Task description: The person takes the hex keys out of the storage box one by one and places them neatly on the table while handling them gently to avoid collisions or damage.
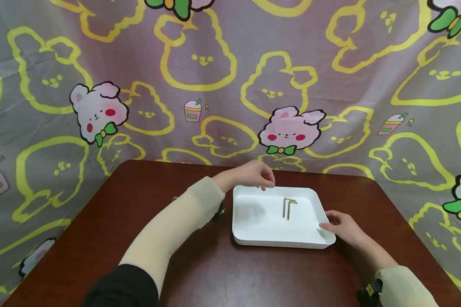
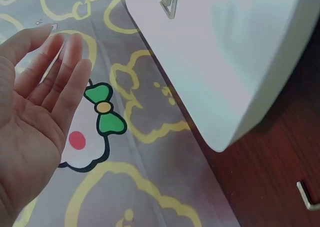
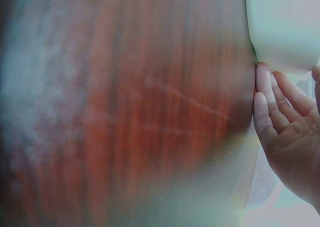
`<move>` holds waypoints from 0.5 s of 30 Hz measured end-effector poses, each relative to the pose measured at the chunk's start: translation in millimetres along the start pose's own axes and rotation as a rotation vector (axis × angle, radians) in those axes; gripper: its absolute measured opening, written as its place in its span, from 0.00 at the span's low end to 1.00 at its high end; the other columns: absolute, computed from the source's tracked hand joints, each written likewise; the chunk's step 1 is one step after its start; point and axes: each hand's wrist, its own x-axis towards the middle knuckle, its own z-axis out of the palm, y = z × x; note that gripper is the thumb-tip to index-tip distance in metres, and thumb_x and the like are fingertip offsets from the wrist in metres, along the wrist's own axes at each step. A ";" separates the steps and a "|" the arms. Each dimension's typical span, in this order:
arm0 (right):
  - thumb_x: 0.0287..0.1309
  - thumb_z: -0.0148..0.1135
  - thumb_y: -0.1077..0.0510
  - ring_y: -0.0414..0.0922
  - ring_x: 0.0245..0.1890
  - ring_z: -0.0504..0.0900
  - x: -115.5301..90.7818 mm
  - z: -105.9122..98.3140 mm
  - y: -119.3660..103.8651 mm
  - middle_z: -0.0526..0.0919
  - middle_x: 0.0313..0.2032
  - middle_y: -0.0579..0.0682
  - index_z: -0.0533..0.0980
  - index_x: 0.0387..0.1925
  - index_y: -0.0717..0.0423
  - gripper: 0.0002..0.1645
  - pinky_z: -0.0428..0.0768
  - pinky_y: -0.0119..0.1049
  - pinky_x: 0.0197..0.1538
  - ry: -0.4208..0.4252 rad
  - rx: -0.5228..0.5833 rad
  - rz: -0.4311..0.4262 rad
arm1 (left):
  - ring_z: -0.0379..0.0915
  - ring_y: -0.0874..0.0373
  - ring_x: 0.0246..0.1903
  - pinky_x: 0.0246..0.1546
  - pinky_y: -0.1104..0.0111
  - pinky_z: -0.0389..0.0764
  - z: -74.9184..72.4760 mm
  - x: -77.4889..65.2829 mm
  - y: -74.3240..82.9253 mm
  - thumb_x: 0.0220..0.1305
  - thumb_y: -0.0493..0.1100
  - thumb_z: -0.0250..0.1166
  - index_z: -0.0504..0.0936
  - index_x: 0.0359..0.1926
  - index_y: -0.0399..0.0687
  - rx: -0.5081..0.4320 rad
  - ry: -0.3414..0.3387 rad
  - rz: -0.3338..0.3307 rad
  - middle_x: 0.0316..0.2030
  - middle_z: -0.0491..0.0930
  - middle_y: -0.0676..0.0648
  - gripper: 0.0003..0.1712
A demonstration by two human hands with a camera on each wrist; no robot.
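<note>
A white rectangular tray [image 1: 261, 226] lies on the table, with two gold L-shaped hex keys [image 1: 288, 209] side by side in its right half. My left hand [image 1: 255, 174] is over the tray's far edge, its fingers loosely bent; the left wrist view shows nothing in the palm or between the fingers. With the thumb over the rim and the fingers along the outer wall, my right hand [image 1: 343, 228] grips the tray's right side. Another L-shaped hex key [image 2: 306, 196] rests on the table left of the tray, mostly hidden behind my left forearm in the head view.
The dark brown wooden table [image 1: 230, 273] has rounded far corners. A patterned cloth [image 1: 223, 102] with cartoon rabbits hangs right behind the table and along both sides. My left forearm [image 1: 176, 226] reaches across the table's left part.
</note>
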 end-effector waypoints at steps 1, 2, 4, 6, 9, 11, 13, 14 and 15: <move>0.57 0.70 0.50 0.53 0.42 0.78 0.0 -0.5 0.2 0.80 0.46 0.63 0.71 0.56 0.72 0.35 0.79 0.45 0.44 0.001 -0.001 -0.002 | 0.80 0.59 0.29 0.34 0.67 0.80 1.5 2.8 0.3 0.64 0.42 0.67 0.86 0.38 0.42 -0.015 -0.001 -0.005 0.29 0.83 0.53 0.07; 0.57 0.70 0.50 0.53 0.42 0.79 0.0 -1.0 0.4 0.80 0.46 0.63 0.71 0.56 0.72 0.35 0.79 0.45 0.43 0.002 -0.003 -0.004 | 0.80 0.57 0.30 0.35 0.67 0.80 3.0 5.7 0.7 0.64 0.42 0.67 0.86 0.39 0.41 -0.031 -0.003 -0.006 0.29 0.83 0.53 0.08; 0.57 0.70 0.50 0.53 0.42 0.79 0.0 -2.1 1.0 0.80 0.46 0.63 0.71 0.55 0.72 0.35 0.79 0.45 0.43 0.004 -0.008 -0.006 | 0.81 0.55 0.31 0.35 0.67 0.80 6.5 11.8 1.6 0.64 0.41 0.67 0.86 0.38 0.41 -0.056 -0.009 -0.005 0.30 0.83 0.51 0.07; 0.57 0.70 0.50 0.53 0.42 0.79 -0.1 -3.1 1.5 0.80 0.46 0.64 0.71 0.55 0.72 0.35 0.78 0.44 0.43 0.006 -0.014 -0.007 | 0.81 0.53 0.32 0.35 0.68 0.80 9.9 18.1 3.2 0.64 0.41 0.67 0.86 0.38 0.42 -0.077 -0.015 -0.005 0.32 0.84 0.49 0.06; 0.57 0.70 0.50 0.53 0.41 0.79 -0.2 -3.6 1.9 0.80 0.46 0.64 0.71 0.55 0.72 0.35 0.78 0.44 0.42 0.009 -0.017 -0.003 | 0.82 0.52 0.34 0.33 0.70 0.80 14.7 27.2 6.2 0.64 0.40 0.67 0.85 0.36 0.43 -0.104 -0.016 -0.003 0.34 0.84 0.46 0.05; 0.57 0.70 0.51 0.53 0.41 0.79 -0.1 -3.0 1.9 0.80 0.46 0.64 0.70 0.55 0.73 0.35 0.78 0.44 0.42 0.009 -0.009 -0.005 | 0.82 0.53 0.34 0.33 0.70 0.80 17.6 32.1 7.9 0.64 0.40 0.67 0.85 0.36 0.43 -0.117 -0.006 -0.014 0.34 0.84 0.47 0.05; 0.57 0.70 0.51 0.52 0.41 0.79 0.0 -1.9 1.7 0.80 0.45 0.63 0.70 0.55 0.73 0.35 0.79 0.44 0.42 0.006 -0.001 -0.007 | 0.82 0.54 0.33 0.33 0.70 0.80 20.7 36.3 8.5 0.63 0.40 0.67 0.85 0.35 0.43 -0.132 0.012 -0.029 0.33 0.83 0.49 0.05; 0.57 0.70 0.50 0.52 0.41 0.79 0.0 -1.2 1.6 0.80 0.45 0.63 0.70 0.55 0.73 0.35 0.79 0.44 0.42 0.005 0.003 -0.007 | 0.82 0.55 0.33 0.34 0.71 0.80 22.5 37.9 8.7 0.63 0.40 0.67 0.85 0.35 0.43 -0.139 0.022 -0.034 0.32 0.83 0.50 0.04; 0.57 0.70 0.51 0.52 0.41 0.79 0.0 -0.7 1.4 0.80 0.45 0.63 0.70 0.55 0.73 0.35 0.79 0.44 0.42 0.005 0.005 -0.009 | 0.82 0.55 0.33 0.34 0.71 0.80 24.5 39.7 8.3 0.63 0.40 0.67 0.85 0.35 0.43 -0.151 0.033 -0.039 0.32 0.83 0.51 0.04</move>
